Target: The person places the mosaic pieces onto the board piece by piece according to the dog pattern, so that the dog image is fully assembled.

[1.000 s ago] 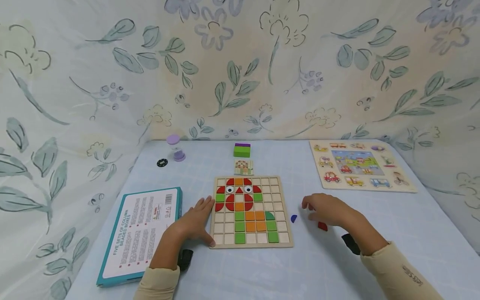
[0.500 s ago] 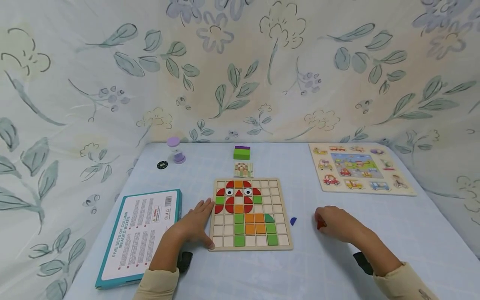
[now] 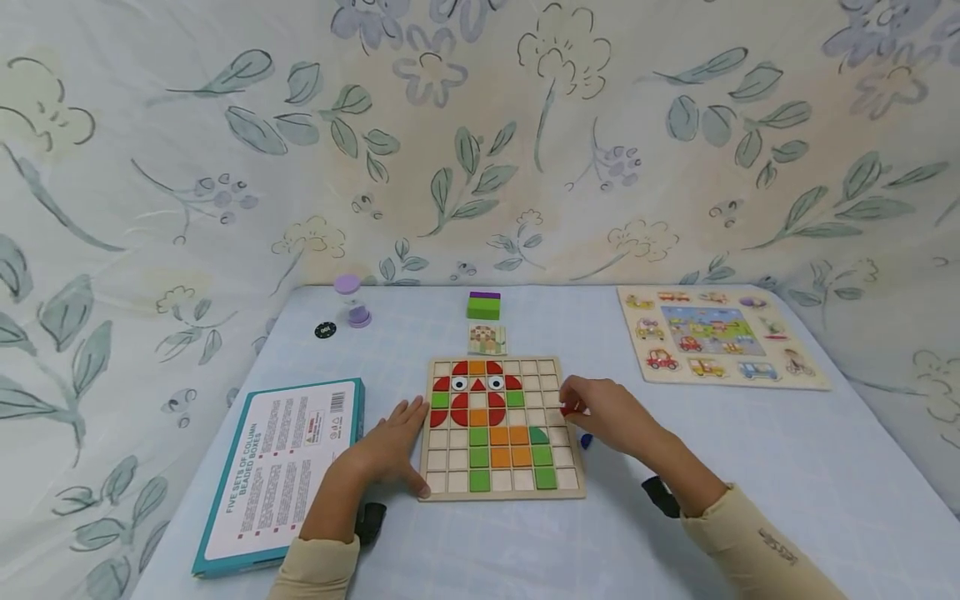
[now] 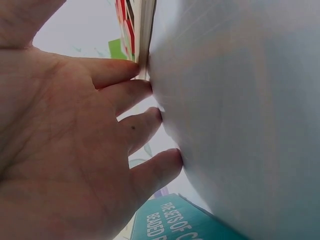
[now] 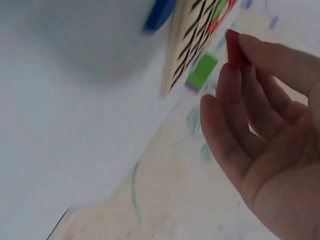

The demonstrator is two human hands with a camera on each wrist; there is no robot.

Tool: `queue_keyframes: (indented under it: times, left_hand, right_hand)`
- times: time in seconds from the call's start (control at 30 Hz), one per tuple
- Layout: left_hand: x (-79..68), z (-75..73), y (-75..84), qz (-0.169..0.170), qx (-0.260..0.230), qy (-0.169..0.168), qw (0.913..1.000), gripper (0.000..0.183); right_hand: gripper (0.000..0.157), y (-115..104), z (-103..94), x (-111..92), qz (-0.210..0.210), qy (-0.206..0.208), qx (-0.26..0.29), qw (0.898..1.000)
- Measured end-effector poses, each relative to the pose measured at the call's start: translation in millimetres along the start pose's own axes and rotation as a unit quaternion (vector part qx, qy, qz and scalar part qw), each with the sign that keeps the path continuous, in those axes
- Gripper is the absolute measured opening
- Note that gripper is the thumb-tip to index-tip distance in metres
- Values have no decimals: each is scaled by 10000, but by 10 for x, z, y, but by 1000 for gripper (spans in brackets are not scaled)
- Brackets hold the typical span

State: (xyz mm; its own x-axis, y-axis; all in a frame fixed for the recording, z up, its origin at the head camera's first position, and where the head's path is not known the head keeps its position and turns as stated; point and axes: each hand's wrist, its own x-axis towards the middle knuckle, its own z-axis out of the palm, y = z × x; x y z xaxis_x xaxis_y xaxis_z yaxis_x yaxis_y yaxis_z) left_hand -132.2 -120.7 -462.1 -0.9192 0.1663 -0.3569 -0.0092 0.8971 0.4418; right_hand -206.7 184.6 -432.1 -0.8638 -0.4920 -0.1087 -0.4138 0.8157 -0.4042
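A wooden grid board (image 3: 457, 495) lies in mid-table with red, orange and green tiles and two eye tiles set in its squares. My left hand (image 3: 386, 446) rests at the board's left edge, fingers spread and straight; in the left wrist view the fingertips of this hand (image 4: 75, 135) touch the table beside the board. Between thumb and fingertips my right hand (image 3: 618, 417) pinches a small red tile (image 5: 236, 49), just over the board's right edge. A blue half-round tile (image 3: 587, 441) lies on the table below that hand, right of the board.
Behind the board are a small picture card (image 3: 487, 339) and a green and purple block (image 3: 483, 307). A teal-edged box (image 3: 281, 475) lies at left. An hourglass (image 3: 352, 302) and black chip (image 3: 325, 330) stand back left; a vehicle puzzle board (image 3: 720, 337) lies back right.
My right hand first moved back to the red tile on the table and took hold of it, then carried it left to the board's right edge. The left hand stays put.
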Motion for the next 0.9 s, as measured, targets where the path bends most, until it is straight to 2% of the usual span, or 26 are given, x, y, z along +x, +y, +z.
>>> queue_keyframes:
  times: [0.13,0.23,0.3,0.53,0.77,0.9]
  left_hand:
    - [5,5,-3,6,-16,-7,10000,116]
    - [6,11,-6,1,-28,-34,10000,116]
    - [7,14,-2,-19,-20,-49,10000,116]
    - [-5,5,30,-55,-51,-82,9999,116]
    - [-16,-23,27,-25,-41,-30,10000,115]
    - [-19,-21,21,9,-41,-21,10000,115]
  right_hand:
    - [12,-292,177,170,-499,144,-717,9961]
    - [12,-397,301,260,-863,365,-1215,9882]
    - [10,-432,357,302,-957,527,-1394,9842]
    - [8,-464,435,317,-983,550,-1475,9826]
    - [7,-474,440,321,-1133,846,-1711,9751]
    - [7,-466,457,330,-1144,779,-1745,9749]
